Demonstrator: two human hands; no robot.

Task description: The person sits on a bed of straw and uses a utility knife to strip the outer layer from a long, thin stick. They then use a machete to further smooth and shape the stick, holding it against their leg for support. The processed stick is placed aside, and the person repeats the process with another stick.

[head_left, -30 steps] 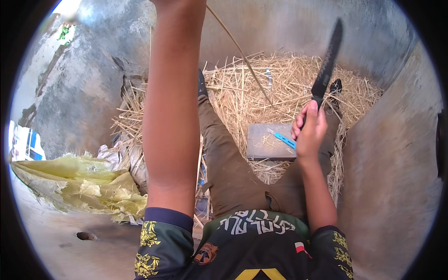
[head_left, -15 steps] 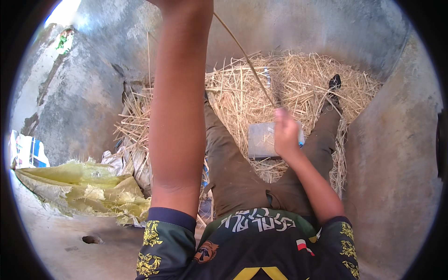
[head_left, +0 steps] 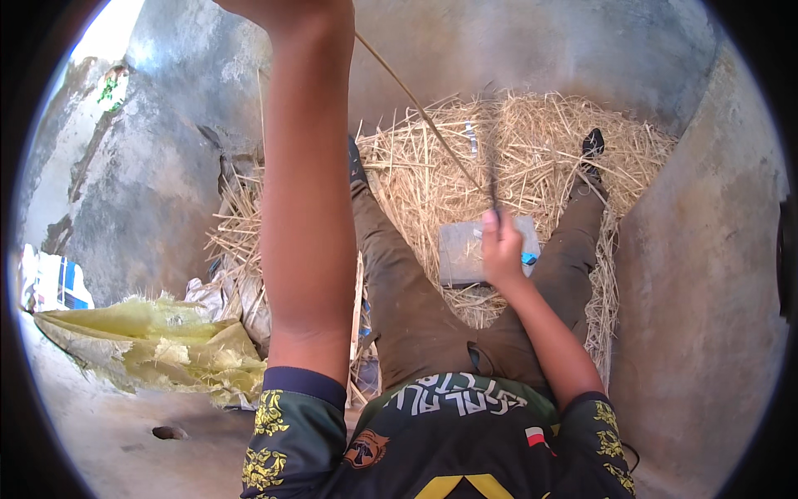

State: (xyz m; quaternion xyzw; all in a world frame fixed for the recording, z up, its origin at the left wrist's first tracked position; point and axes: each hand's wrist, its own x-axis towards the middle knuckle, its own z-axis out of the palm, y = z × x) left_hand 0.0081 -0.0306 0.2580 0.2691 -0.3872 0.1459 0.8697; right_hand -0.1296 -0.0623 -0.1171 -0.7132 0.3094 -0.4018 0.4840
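My right hand point(head_left: 503, 254) is closed round the handle of a knife point(head_left: 493, 166), its thin dark blade pointing away from me and blurred. Beside the blade ends a long thin tan strip point(head_left: 416, 104), which slants up to the left and passes behind my raised left forearm point(head_left: 307, 191). Only the base of my left hand point(head_left: 274, 10) shows at the top edge; its fingers are out of view, so I cannot see what they hold. Under the right hand, a grey block point(head_left: 461, 254) lies between my legs, with a small blue thing point(head_left: 529, 259) at its right side.
A thick heap of straw-like shavings point(head_left: 565, 116) covers the floor around my outstretched legs. Concrete walls point(head_left: 698, 274) rise on the right and ahead. At left lie a torn yellow-green sack point(head_left: 158, 345) and more loose strips point(head_left: 241, 224). A small hole point(head_left: 169, 433) is in the concrete at lower left.
My left forearm has shifted slightly left, with the strip's upper part. My right hand has moved slightly down and left, and the knife blade now shows more plainly.
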